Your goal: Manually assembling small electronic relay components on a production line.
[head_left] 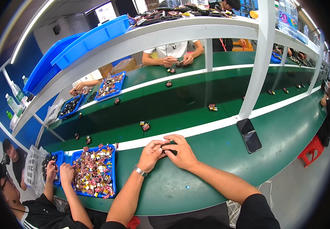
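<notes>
Both my hands meet over the green bench (210, 168), close to its white edge strip. My left hand (150, 154), with a metal watch on the wrist, has its fingers closed on a small black part (168, 144). From the other side my right hand (182, 153) grips the same part between thumb and fingers. The fingers cover much of it, so its exact kind does not show. Left of my forearm sits a blue tray (114, 171) heaped with small red circuit boards with yellow and white pieces (93, 171).
A black phone (249, 136) lies by the white post (257, 65). Small assemblies (145, 126) are scattered on the green conveyor belt (184, 114). At left, a co-worker's hands (66, 173) work beside the tray. Blue bins (90, 42) rest on the shelf above. A red stool (311, 150) stands at right.
</notes>
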`<state>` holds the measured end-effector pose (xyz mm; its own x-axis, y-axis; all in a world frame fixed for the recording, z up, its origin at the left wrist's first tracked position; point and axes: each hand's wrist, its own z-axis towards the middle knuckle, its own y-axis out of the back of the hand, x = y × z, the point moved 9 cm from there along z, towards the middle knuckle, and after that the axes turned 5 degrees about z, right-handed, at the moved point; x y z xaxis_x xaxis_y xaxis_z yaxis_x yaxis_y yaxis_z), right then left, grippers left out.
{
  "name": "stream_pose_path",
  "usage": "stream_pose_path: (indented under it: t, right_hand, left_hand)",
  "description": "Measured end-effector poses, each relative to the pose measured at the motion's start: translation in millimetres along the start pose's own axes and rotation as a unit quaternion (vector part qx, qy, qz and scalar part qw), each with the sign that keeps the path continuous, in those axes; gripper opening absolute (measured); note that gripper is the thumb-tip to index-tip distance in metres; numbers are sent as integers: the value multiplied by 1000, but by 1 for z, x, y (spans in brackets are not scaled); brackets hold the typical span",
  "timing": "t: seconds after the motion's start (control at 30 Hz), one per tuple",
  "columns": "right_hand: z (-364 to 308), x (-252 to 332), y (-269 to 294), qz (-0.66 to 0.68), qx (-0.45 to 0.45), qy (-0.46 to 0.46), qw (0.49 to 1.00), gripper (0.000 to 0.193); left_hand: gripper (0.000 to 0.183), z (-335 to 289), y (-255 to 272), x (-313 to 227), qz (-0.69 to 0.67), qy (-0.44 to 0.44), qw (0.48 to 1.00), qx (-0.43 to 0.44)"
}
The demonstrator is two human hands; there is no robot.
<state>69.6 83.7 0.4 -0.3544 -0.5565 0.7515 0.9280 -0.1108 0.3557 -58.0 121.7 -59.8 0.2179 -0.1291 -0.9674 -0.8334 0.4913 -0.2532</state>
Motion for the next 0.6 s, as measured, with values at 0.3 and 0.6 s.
stream_pose_path:
  t: [0.3,0.6]
  right_hand:
    - [2,10,7,-19,-30,22,999,14]
    - [0,22,6,-105,-45,105,988,19]
  left_hand:
    - [25,0,-3,-2,11,2,1000,-17]
    - [28,-2,-2,-1,21,24,999,-30]
